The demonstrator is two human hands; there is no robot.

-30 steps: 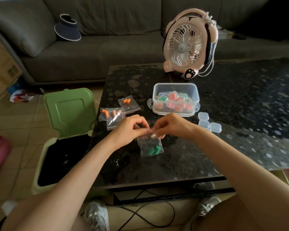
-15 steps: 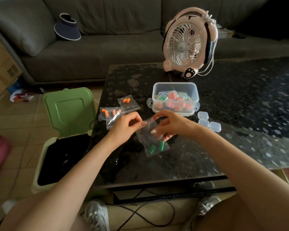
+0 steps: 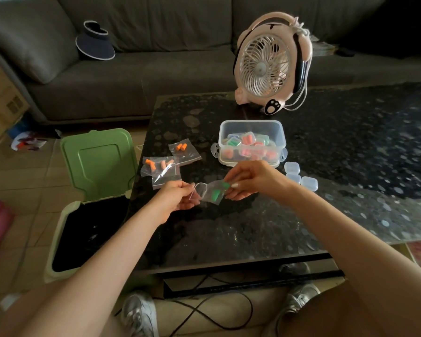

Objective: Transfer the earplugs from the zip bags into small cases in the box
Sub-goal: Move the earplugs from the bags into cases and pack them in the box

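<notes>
Above the table (image 3: 253, 229), a clear zip bag (image 3: 207, 190) holds green earplugs (image 3: 215, 195). Left hand (image 3: 178, 199) and right hand (image 3: 253, 181) pinch opposite ends.

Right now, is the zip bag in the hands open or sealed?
Open: the zip bag gapes in a loop at the left hand, which pinches its rim; the right hand pinches the other end, green earplugs inside.
</notes>
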